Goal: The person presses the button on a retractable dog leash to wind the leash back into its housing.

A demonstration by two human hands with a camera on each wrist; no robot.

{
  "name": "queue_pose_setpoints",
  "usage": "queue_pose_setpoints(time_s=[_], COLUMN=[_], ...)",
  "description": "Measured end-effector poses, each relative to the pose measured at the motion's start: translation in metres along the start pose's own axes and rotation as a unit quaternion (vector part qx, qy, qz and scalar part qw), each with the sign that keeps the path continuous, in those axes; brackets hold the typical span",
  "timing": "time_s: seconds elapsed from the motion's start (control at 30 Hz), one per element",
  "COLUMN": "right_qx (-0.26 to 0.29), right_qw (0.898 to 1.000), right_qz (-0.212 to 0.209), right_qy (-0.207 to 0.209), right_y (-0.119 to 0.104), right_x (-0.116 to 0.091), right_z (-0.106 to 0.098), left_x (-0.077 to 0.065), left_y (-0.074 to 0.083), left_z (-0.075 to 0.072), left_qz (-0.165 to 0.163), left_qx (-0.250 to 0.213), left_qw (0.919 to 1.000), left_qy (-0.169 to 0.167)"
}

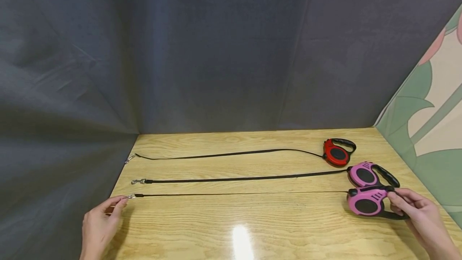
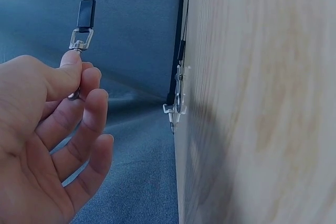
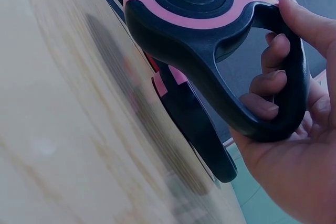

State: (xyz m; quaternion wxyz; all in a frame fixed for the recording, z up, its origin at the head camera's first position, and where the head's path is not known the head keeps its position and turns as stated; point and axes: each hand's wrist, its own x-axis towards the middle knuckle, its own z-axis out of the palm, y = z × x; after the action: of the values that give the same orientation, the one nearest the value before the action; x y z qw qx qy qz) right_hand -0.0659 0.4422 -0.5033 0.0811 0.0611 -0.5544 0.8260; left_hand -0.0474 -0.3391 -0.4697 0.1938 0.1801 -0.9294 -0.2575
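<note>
A pink and black retractable dog leash (image 1: 373, 194) is held off the table at the right by my right hand (image 1: 420, 216). In the right wrist view its fingers curl through the black handle loop (image 3: 299, 85), the thumb on top. Its thin strap (image 1: 234, 193) runs taut to the left. There my left hand (image 1: 100, 226) pinches the metal snap hook (image 2: 79, 40) between thumb and index finger, the other fingers loosely bent. Just behind lies a second pink leash (image 1: 361, 173), its strap (image 1: 231, 179) stretched across the table to its own snap hook (image 1: 138, 181).
Farther back, a red retractable leash (image 1: 336, 153) lies with its black strap (image 1: 231, 154) extended leftward and its hook (image 1: 129, 158) at the left table edge. A dark grey curtain (image 1: 223, 51) stands behind and left of the wooden table (image 1: 187, 232). Floral fabric (image 1: 436, 115) borders the right.
</note>
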Motion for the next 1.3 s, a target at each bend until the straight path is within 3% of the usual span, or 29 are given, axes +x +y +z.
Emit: queue_pose_setpoints(time_s=[0.3,0.77,1.13,1.3], right_qx=[-0.018,0.009,0.002,0.003], right_qw=[1.0,1.0,1.0,1.0], right_qz=[0.011,-0.004,0.023,0.025], right_qy=[0.006,-0.019,0.002,0.002], right_y=[-0.0011,0.0011,-0.0036,-0.0031], right_x=[-0.0004,0.0018,0.0001,0.0012], right_z=[0.0038,0.0044,0.0086,0.0095], left_x=[-0.0003,-0.0006,-0.0012,-0.0015], left_y=[0.0035,0.0039,0.0081,0.0092], left_z=[0.0018,-0.001,-0.0008,-0.0019], left_qz=[0.007,0.002,0.032,0.027], left_qx=[-0.013,-0.009,-0.022,-0.018], left_qw=[0.9999,0.9999,0.9992,0.9994], left_qy=[0.0,-0.012,-0.01,-0.013])
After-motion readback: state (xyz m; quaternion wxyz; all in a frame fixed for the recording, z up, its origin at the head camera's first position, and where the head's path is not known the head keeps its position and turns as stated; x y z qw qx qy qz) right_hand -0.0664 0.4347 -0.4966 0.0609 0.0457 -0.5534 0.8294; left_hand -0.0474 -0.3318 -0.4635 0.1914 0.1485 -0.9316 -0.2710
